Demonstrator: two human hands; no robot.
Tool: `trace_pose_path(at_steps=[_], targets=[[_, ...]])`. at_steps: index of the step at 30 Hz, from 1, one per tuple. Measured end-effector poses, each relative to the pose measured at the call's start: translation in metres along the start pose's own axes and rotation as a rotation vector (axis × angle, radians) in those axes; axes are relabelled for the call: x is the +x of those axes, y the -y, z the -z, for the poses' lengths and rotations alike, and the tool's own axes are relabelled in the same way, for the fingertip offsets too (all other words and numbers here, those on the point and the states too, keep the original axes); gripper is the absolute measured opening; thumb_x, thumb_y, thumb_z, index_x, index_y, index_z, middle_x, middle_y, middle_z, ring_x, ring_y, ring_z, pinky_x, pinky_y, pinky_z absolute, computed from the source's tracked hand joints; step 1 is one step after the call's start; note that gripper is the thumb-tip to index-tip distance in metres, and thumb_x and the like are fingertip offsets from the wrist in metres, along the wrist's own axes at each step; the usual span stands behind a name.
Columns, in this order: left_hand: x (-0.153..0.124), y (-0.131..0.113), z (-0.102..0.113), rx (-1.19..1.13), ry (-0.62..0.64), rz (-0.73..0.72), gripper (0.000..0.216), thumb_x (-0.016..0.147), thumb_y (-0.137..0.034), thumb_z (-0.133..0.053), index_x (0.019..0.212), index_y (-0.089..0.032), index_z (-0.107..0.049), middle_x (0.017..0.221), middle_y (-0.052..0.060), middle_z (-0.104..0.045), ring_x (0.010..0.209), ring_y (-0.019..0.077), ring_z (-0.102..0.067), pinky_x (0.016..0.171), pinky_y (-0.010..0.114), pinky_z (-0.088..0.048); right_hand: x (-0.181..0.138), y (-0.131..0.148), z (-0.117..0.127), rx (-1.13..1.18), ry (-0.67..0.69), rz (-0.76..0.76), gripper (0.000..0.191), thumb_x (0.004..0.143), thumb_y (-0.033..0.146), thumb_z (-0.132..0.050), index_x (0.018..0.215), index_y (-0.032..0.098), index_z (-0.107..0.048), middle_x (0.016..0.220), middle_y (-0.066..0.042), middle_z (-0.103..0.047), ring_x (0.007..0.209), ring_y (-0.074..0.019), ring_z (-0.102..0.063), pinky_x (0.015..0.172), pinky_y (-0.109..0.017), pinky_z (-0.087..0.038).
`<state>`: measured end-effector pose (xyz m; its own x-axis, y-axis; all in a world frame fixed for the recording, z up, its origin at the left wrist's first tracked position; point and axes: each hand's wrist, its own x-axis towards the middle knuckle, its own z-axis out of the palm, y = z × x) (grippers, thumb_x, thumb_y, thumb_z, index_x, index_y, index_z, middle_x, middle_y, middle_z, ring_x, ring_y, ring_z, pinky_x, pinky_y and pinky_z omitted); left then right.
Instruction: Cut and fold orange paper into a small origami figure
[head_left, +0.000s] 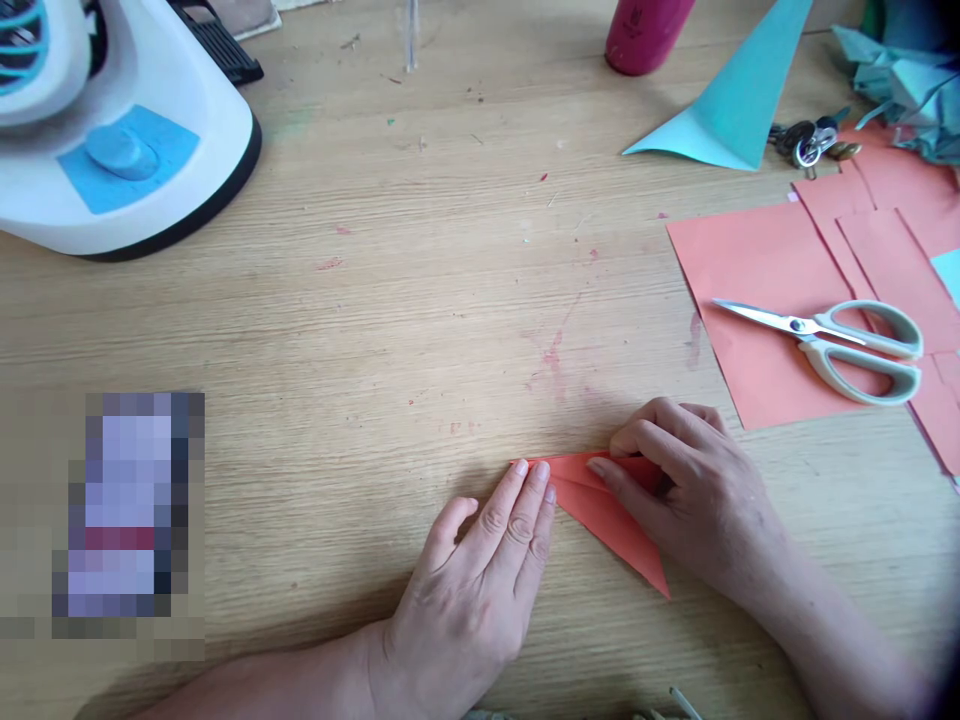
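We press folded orange paper [600, 510] near centre on scuffed wood-grain table [420, 300]: left hand [472, 580] flat, fingers loose; right hand [690, 490] curled over it, grip unclear. Pink bottle [645, 30] far, mark unreadable.

The folded paper [607, 510] is orange-red, the sheets [750, 270] salmon, the scissors [847, 345] pale grey, perhaps greenish, at the handles, the bottle [645, 35] magenta, the triangle [739, 105] teal.

A white appliance [112, 130] with a blue label fills the upper left of the wooden table [420, 290]. At the right, grey-handled scissors [832, 345] lie on salmon paper sheets [750, 270]. Above them are a teal paper triangle [739, 110], keys [814, 140] and a magenta bottle [645, 35].
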<state>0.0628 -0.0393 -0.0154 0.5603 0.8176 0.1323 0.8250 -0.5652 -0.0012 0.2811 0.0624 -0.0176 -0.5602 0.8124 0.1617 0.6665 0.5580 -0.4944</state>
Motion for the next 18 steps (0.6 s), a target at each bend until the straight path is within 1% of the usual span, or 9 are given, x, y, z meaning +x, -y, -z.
trace_pose_path(at_steps=[4,9,13,18], targets=[[-0.0001,0.0006,-0.0008,-0.015,0.006,0.001,0.045,0.103,-0.012,-0.028,0.139,-0.006,-0.054,0.150,0.014,-0.051,0.139,0.0259,-0.044,0.105,0.046,-0.032,0.0001,0.0007,0.0004,-0.002,0.007,-0.005,0.014,0.093,0.020,-0.062,0.082,0.021,-0.054,0.079,-0.001,-0.056,0.070,-0.0159,-0.055,0.076,-0.038,-0.040],[0.0013,0.0016,-0.0008,-0.052,-0.004,-0.012,0.044,0.103,-0.011,-0.027,0.138,-0.004,-0.054,0.149,0.015,-0.052,0.139,0.0266,-0.045,0.119,0.054,-0.017,0.0004,0.0021,0.0016,0.005,0.020,-0.027,0.014,0.093,0.020,-0.061,0.080,0.021,-0.054,0.078,0.000,-0.056,0.070,-0.0157,-0.054,0.075,-0.037,-0.040],[0.0017,0.0018,-0.0007,-0.067,-0.011,-0.010,0.044,0.103,-0.010,-0.028,0.137,-0.004,-0.055,0.149,0.015,-0.052,0.139,0.0262,-0.046,0.123,0.056,-0.010,0.0008,0.0023,0.0018,0.009,0.016,-0.022,0.015,0.093,0.018,-0.061,0.080,0.021,-0.054,0.078,0.000,-0.055,0.069,-0.0150,-0.052,0.075,-0.037,-0.039],[0.0028,0.0026,-0.0016,-0.081,-0.029,0.000,0.045,0.103,-0.010,-0.028,0.136,-0.005,-0.057,0.147,0.015,-0.054,0.137,0.0256,-0.048,0.124,0.054,-0.010,0.0009,0.0018,0.0013,0.007,0.015,-0.015,0.014,0.094,0.018,-0.061,0.081,0.021,-0.054,0.078,0.000,-0.055,0.071,-0.0153,-0.053,0.077,-0.037,-0.039]])
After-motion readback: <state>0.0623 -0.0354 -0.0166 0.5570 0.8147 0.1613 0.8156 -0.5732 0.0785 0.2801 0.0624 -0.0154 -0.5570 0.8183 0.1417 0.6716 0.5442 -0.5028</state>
